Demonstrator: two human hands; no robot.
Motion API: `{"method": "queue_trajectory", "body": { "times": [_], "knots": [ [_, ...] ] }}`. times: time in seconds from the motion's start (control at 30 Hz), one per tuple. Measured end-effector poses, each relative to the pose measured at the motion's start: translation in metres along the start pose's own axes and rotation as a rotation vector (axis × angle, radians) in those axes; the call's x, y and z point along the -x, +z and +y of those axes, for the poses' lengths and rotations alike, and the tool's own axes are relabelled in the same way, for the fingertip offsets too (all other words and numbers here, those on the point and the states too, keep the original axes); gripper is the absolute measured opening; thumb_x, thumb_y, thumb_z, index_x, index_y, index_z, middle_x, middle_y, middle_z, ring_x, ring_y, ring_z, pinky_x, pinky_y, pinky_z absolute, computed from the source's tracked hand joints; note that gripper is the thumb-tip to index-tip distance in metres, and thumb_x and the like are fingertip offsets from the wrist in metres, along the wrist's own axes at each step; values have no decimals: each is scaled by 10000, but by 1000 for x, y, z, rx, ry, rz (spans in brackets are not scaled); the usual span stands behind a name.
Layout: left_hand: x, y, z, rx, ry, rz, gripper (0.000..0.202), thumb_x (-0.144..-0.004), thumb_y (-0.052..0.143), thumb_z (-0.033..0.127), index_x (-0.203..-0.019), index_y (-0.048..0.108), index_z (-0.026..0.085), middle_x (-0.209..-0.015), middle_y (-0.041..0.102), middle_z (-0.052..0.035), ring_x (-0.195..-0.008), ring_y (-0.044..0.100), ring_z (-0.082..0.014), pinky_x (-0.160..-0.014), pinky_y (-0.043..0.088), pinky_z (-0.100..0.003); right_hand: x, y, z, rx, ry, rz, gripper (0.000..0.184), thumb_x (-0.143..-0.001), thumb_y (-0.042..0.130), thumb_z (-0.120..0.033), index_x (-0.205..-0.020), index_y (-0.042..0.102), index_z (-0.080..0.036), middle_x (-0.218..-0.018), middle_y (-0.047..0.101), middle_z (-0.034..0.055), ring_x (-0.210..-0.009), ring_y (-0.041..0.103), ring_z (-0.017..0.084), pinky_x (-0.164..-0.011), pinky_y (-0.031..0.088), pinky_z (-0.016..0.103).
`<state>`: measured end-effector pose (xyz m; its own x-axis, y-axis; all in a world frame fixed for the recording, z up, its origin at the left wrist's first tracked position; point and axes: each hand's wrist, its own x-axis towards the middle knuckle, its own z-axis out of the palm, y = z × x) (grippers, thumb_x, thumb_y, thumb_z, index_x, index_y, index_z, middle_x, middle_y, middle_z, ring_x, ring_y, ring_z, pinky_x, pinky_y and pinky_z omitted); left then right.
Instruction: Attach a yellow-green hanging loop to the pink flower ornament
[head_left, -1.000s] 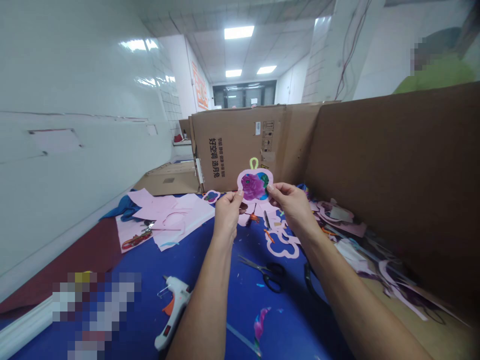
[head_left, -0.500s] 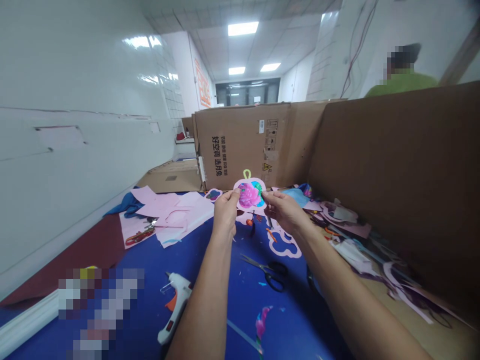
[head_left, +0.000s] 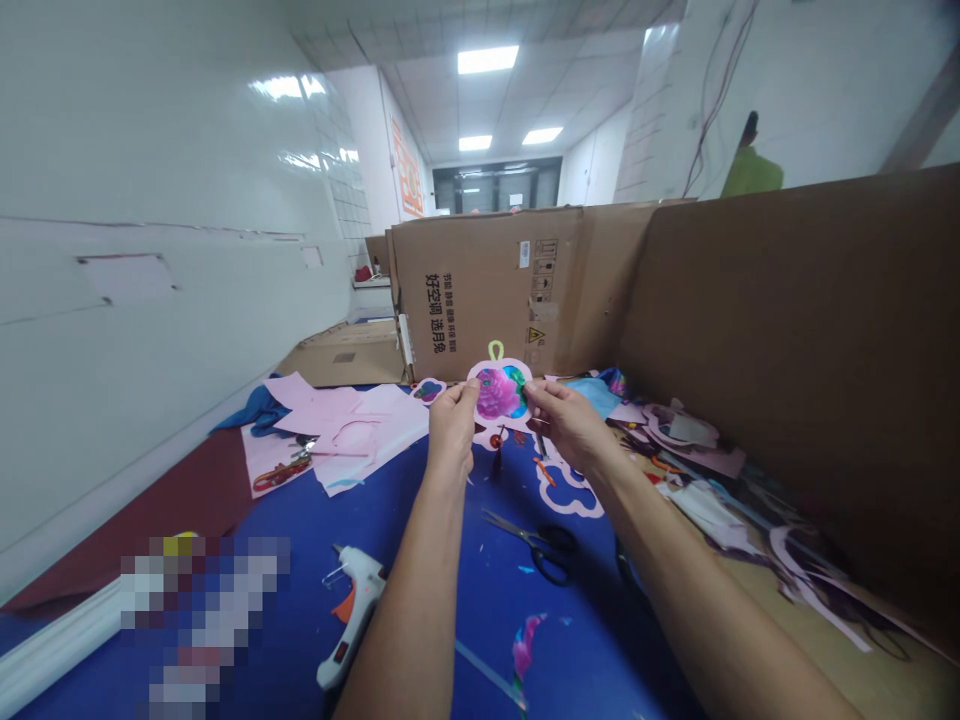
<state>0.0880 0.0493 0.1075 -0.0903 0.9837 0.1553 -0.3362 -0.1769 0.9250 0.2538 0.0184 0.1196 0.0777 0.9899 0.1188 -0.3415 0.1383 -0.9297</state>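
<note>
Both my hands hold up a pink paper cut-out (head_left: 500, 392) with a purple flower picture on its face and a yellow-green loop (head_left: 496, 351) at its top. My left hand (head_left: 453, 428) pinches its lower left edge. My right hand (head_left: 568, 423) pinches its right edge. Below my right wrist, black-handled scissors (head_left: 534, 546) lie open on the blue mat (head_left: 457, 640). A hot glue gun (head_left: 355, 610) lies beside my left forearm. A pink cut-out outline (head_left: 570, 492) lies just under my right hand.
Cardboard panels (head_left: 780, 350) rise on the right, with paper scraps (head_left: 705, 510) heaped at their foot. A large carton (head_left: 480, 290) stands ahead. Pink sheets (head_left: 341, 425) and a blue cloth (head_left: 259, 410) lie to the left by a white wall (head_left: 150, 150). A person in green (head_left: 752, 165) stands far right.
The cut-out and both my hands have dropped slightly lower in view since the earliest frame. The person in green has moved left across the background.
</note>
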Motion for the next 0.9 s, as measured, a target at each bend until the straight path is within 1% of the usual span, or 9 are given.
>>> {"method": "queue_trajectory", "body": {
  "times": [0.1, 0.23, 0.4, 0.53, 0.67, 0.73, 0.8, 0.9],
  "knots": [
    [1, 3, -2, 25, 12, -11, 482, -762, 858, 642, -812, 732, 180, -651, 658, 7, -554, 576, -137, -544, 464, -253, -2, -1, 2, -20, 9, 4, 562, -512, 1020, -594, -718, 650, -225, -620, 592, -48, -573, 513, 113, -595, 461, 261],
    [3, 5, 0, 70, 22, -29, 472, -770, 862, 628, -836, 748, 175, -672, 684, -2, -562, 594, -139, -555, 477, -256, -3, -3, 4, -21, 37, -8, 528, -544, 1008, -573, -738, 663, -223, -594, 568, -52, -561, 514, 118, -596, 458, 268],
    [2, 4, 3, 157, -77, -33, 457, -712, 924, 558, -870, 754, 164, -723, 737, -27, -596, 648, -158, -597, 519, -279, -3, -3, 5, -19, 77, -27, 517, -548, 1000, -559, -748, 663, -222, -607, 584, -47, -561, 522, 123, -585, 456, 268],
    [2, 5, 1, 87, -36, -6, 473, -713, 909, 597, -825, 738, 171, -681, 699, -2, -581, 625, -149, -586, 502, -269, -2, -1, 3, -10, 39, 0, 533, -556, 991, -589, -771, 662, -228, -621, 600, -52, -564, 526, 125, -571, 445, 266],
    [4, 8, -4, -5, -33, -46, 498, -710, 899, 636, -775, 716, 178, -604, 621, 25, -521, 542, -126, -540, 439, -251, -3, 0, 2, -6, -23, 46, 558, -578, 978, -638, -760, 636, -236, -548, 518, -83, -499, 454, 110, -505, 397, 260],
    [6, 9, -6, -28, -34, -69, 502, -701, 907, 639, -754, 708, 181, -585, 604, 27, -531, 537, -127, -541, 424, -245, -4, -1, 3, -7, -53, 60, 553, -578, 974, -645, -769, 650, -239, -525, 508, -84, -468, 428, 112, -467, 381, 270],
    [6, 10, -8, -38, -35, -92, 506, -695, 910, 643, -743, 706, 182, -588, 611, 19, -546, 545, -133, -547, 419, -246, -7, -2, 5, -1, -83, 68, 547, -562, 976, -638, -770, 668, -238, -539, 550, -65, -467, 455, 125, -451, 389, 284],
    [7, 9, -8, -63, -45, -128, 509, -713, 892, 656, -753, 713, 181, -628, 643, 5, -552, 544, -131, -552, 417, -252, -10, -5, 6, 7, -99, 72, 526, -544, 984, -601, -777, 689, -232, -611, 649, -22, -527, 557, 154, -494, 457, 297]
  ]
}}
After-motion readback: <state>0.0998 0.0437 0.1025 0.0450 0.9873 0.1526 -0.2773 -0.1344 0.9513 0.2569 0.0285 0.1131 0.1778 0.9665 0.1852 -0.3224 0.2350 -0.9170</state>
